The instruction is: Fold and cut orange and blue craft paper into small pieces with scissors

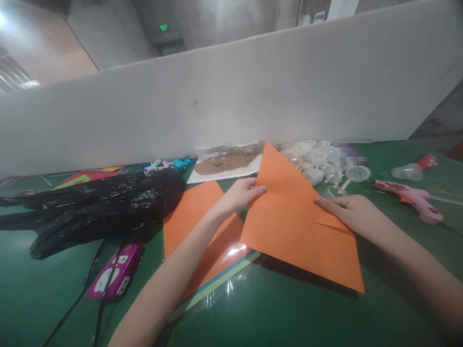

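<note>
Between my two hands is a sheet of orange paper (289, 212), raised at an angle above the table and partly folded over on its right side. My left hand (243, 193) pinches its left edge, thumb on the near face. On the right, my right hand (342, 208) grips the slanting folded edge with thumb and fingers closed. A stack of coloured paper (191, 207) lies to the left under my left forearm, orange on top with blue and green edges showing below.
Left are a black plastic bag (108, 202) and a purple power strip (117, 272) with cords. Behind lies a white tray of brown material (224, 165). Clear plastic cups (318, 161) and a pink glue gun (415, 197) are at right. A white partition (217, 106) stands behind the green table (307, 313).
</note>
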{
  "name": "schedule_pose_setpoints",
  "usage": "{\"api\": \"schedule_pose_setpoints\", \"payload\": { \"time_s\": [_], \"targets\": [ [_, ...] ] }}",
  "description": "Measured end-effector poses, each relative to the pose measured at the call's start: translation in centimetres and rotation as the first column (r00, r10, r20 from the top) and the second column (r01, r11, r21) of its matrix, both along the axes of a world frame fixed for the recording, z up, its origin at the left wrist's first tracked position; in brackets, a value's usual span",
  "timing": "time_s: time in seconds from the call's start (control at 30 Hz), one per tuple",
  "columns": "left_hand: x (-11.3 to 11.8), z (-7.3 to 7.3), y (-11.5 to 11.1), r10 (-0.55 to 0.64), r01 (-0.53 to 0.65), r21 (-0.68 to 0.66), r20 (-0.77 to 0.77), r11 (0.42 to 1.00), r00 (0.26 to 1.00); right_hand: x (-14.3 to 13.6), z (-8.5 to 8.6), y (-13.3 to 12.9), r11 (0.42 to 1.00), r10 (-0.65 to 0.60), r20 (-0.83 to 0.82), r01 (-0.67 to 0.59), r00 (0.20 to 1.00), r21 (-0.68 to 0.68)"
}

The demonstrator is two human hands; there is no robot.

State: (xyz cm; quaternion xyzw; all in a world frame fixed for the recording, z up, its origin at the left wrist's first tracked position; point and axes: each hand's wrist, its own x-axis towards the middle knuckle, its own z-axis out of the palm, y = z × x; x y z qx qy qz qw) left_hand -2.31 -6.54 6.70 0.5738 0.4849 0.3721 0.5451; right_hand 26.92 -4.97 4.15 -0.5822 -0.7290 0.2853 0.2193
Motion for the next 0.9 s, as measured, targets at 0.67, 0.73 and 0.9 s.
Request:
{"api": "schedule_pose_setpoints", "payload": {
  "time_s": [0.67, 0.73, 0.9],
  "targets": [
    [-3.0, -5.1, -5.8, 0.024, 0.002, -0.185, 0.136, 0.983, 0.99, -5.5, -2.0, -3.3, 0.687, -0.174, -0.617, -0.354, 0.768, -0.634],
    [-2.9, -4.7, -6.1, -0.007, 0.033, -0.181, 0.141, 0.983, 0.99, -5.7, -2.0, -3.4, 0.654, -0.214, -0.663, -0.398, 0.718, -0.643],
    [-2.8, -3.7, -6.7, -0.026, 0.044, -0.176, 0.098, 0.983, 0.995, -5.4, -2.5, -3.4, 0.614, -0.16, -0.735, -0.516, 0.659, -0.597]
  ]
}}
